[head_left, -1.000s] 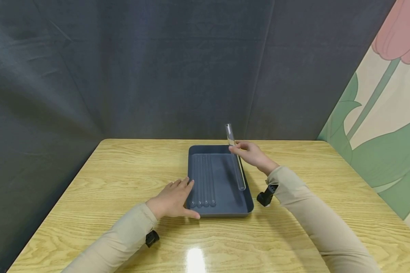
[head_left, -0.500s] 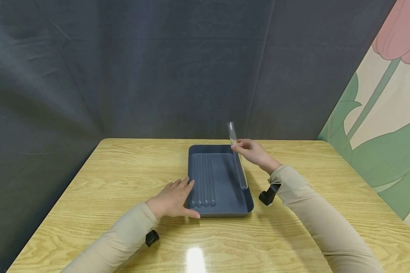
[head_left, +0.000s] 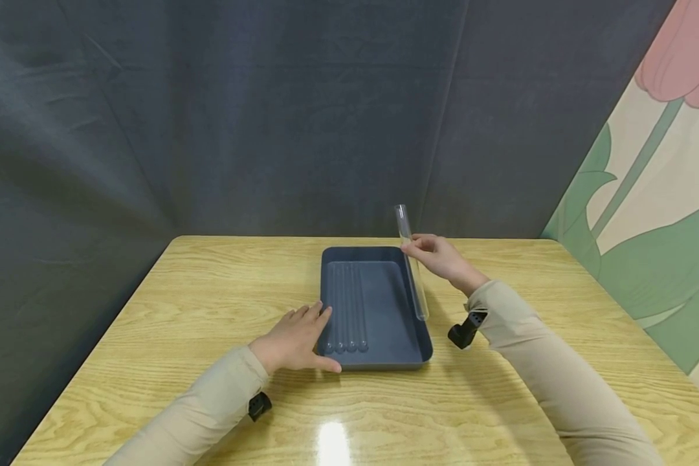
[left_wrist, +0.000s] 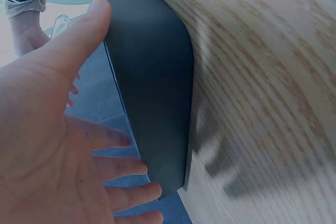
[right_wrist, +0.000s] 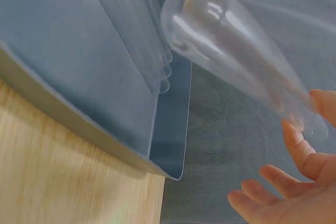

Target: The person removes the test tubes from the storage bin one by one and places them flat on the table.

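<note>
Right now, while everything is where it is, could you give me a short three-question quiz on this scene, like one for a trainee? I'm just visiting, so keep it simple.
1. How many clear tubes lie in the tray?
2. True or false: the left-hand grip is pinching a tube.
3. The right-hand grip pinches the held tube. Where is that tube's rounded end?
(a) Inside the right-hand grip
(b) At the end away from the right-hand grip
(c) Under the left-hand grip

Key: 1. Four. 2. False; it is open, at the tray's left side. 3. (b)
</note>
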`<state>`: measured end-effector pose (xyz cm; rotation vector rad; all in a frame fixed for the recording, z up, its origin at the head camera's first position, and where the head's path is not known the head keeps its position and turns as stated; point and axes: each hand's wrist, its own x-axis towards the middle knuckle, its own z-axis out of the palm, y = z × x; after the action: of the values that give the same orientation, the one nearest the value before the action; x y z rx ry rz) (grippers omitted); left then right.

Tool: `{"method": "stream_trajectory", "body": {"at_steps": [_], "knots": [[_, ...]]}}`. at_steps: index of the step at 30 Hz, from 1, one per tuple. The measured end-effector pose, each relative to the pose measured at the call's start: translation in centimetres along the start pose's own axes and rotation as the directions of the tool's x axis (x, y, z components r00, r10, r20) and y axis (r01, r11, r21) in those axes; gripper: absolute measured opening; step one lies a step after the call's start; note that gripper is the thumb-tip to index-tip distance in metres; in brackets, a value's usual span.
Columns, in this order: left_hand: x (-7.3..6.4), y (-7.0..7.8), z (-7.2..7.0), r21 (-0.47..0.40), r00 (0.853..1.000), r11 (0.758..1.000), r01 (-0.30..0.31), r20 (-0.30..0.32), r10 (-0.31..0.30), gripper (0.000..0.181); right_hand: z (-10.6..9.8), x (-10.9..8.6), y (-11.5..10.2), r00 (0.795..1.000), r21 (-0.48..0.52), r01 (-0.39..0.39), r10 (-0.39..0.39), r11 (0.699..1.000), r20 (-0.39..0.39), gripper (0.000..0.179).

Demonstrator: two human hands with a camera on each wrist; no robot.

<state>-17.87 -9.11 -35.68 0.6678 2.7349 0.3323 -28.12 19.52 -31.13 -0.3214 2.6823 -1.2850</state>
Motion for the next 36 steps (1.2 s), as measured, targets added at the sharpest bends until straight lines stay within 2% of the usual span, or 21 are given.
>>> {"method": "stream_trajectory", "body": {"at_steps": [36], "knots": [[-0.08, 0.16, -0.02, 0.006, 1.0, 1.0, 0.005, -0.006, -0.005, 0.102, -1.01, -0.72, 0.75, 1.0, -0.011, 0.001, -0.001, 1.0, -0.027, 0.054]]}}
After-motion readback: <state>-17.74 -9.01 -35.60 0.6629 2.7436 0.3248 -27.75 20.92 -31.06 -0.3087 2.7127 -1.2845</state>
